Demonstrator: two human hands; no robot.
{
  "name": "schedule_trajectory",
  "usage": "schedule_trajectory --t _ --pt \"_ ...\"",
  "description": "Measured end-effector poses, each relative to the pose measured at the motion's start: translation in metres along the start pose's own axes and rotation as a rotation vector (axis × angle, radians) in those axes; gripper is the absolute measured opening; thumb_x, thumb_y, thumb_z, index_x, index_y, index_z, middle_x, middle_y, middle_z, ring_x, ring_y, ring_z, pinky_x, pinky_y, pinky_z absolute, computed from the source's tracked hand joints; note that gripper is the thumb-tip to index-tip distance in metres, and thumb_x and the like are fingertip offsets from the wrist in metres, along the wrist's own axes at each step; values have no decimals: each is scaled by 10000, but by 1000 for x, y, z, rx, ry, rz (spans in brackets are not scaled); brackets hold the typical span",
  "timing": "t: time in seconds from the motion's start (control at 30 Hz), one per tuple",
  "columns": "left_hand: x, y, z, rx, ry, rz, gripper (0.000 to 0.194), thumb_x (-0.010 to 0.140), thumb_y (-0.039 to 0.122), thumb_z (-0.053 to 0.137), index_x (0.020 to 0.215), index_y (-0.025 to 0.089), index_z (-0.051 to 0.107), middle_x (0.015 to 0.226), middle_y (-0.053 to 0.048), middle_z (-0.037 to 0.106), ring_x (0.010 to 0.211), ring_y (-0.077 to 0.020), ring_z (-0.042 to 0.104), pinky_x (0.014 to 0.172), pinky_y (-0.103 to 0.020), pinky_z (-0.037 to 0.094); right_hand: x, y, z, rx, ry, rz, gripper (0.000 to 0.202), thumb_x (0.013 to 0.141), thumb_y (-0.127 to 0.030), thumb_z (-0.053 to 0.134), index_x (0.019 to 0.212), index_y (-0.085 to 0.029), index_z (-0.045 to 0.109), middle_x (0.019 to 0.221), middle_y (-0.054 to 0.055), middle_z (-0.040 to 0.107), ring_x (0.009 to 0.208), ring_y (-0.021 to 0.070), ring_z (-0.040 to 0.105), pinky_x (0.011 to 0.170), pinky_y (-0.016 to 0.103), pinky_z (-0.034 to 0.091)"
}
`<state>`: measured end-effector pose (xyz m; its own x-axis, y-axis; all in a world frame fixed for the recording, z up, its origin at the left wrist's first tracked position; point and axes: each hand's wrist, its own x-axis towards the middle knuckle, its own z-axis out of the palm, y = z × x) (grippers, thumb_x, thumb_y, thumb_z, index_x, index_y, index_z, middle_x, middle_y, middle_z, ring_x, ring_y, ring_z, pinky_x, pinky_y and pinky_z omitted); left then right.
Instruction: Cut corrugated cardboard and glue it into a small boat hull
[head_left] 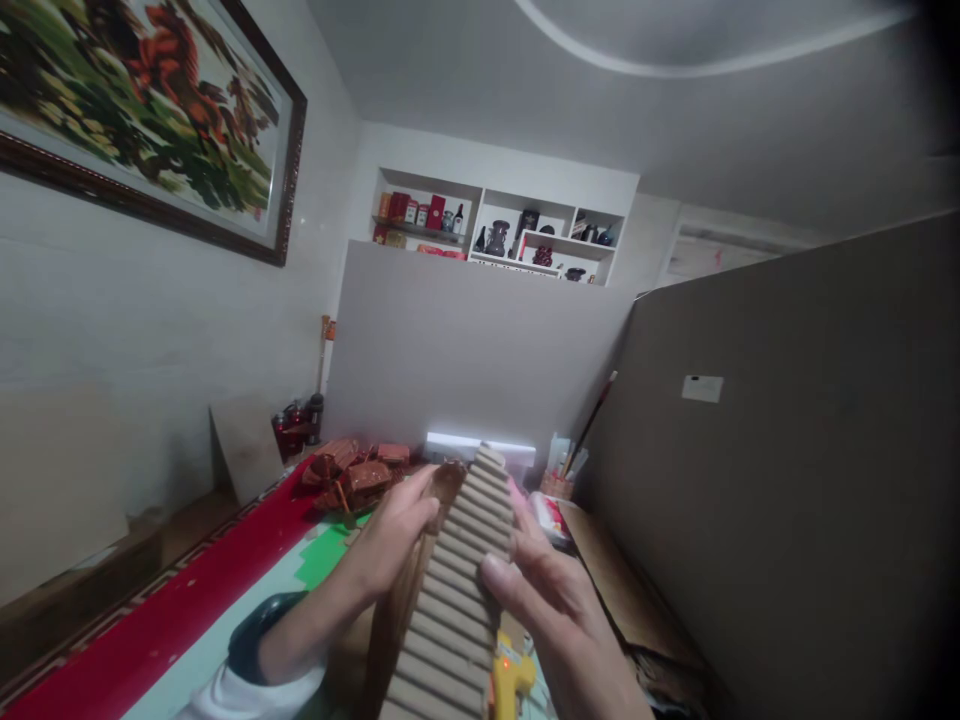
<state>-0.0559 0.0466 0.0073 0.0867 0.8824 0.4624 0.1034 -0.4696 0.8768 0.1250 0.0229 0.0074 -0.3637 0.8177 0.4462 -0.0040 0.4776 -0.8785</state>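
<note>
A long strip of corrugated cardboard [457, 590], tan and matte with bold parallel ridges running across it, narrows toward its far end. Against its left side lies a brown, smooth-looking piece with a curved far end [448, 482].

The left grip [397, 530] is closed around that brown piece near its far end. The right grip [551, 585] grasps the strip by its right edge, thumb pressed on the ridges, so the strip sits between both, its near end extending toward the wearer.

Below, beside the right grip, is a yellow plastic glue gun [512, 678]. Glossy reddish-brown models [366, 480] crowd the counter [202, 640] beyond.
</note>
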Motion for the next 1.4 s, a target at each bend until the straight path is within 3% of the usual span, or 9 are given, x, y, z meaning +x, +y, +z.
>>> schedule_trajectory --t 0.07,0.17,0.37,0.53,0.8,0.93,1.03,1.17,1.4 --pt "-3 7 -1 -8 -25 -17 373 875 191 467 1179 182 682 1186 -76 726 1133 -271 619 924 -354 475 2 11 4 -168 34 -11 231 898 -426 644 890 -237 776 1535 79 470 1500 315 272 1228 548 135" --pt "-6 14 -2 -49 -50 -51 362 910 238 469 1204 193 675 1213 -68 718 1126 -262 627 871 -322 489 7 29 7 -308 80 -41 275 925 -458 603 858 -230 741 1558 86 445 1499 332 276 1219 593 147" --pt "-7 -4 -6 -186 44 -141 361 909 363 546 1206 220 693 1383 -69 636 1377 -301 454 1093 -406 386 5 36 7 -428 49 -122 304 965 -418 557 1210 -307 698 1530 57 496 1468 316 354 1199 572 281" --pt "-14 -11 -2 -218 115 -123 457 943 504 499 1267 218 649 1451 -82 578 1390 -283 449 1157 -410 319 3 32 15 -456 150 -105 227 949 -390 558 1001 -252 731 1507 79 514 1445 338 382 1183 595 301" --pt "-13 3 6 -322 44 -137 383 890 377 669 1234 210 646 1270 -82 703 1169 -273 642 965 -352 484 3 29 25 -591 120 -238 207 975 -312 526 1058 -244 704 1524 88 485 1394 329 423 1134 597 338" --pt "-17 0 8 -408 67 -194 436 874 368 692 1280 218 636 1284 -89 696 1194 -281 631 964 -354 489 2 26 29 -664 226 -344 302 1008 -270 436 887 -238 710 1434 77 574 1317 318 501 1083 580 390" --pt "-19 3 11 -420 126 -227 442 867 371 702 1280 223 642 1297 -90 689 1224 -288 612 982 -357 480 2 22 31 -703 227 -386 302 1004 -204 395 928 -210 687 1378 115 607 1286 294 541 1062 545 449" --pt "-20 9 15 -474 67 -192 308 866 320 717 1163 239 692 1255 -47 710 1206 -249 618 1010 -326 446 1 18 33 -823 237 -394 266 1006 -173 354 1024 -145 618 1453 208 529 1296 328 552 1022 558 512" --pt "-20 6 13 -402 78 -135 163 867 303 724 1018 241 719 1075 -10 746 1023 -182 653 933 -284 448 -1 15 33 -853 328 -460 162 993 -151 409 985 -129 569 1427 294 523 1276 371 578 1039 621 484"
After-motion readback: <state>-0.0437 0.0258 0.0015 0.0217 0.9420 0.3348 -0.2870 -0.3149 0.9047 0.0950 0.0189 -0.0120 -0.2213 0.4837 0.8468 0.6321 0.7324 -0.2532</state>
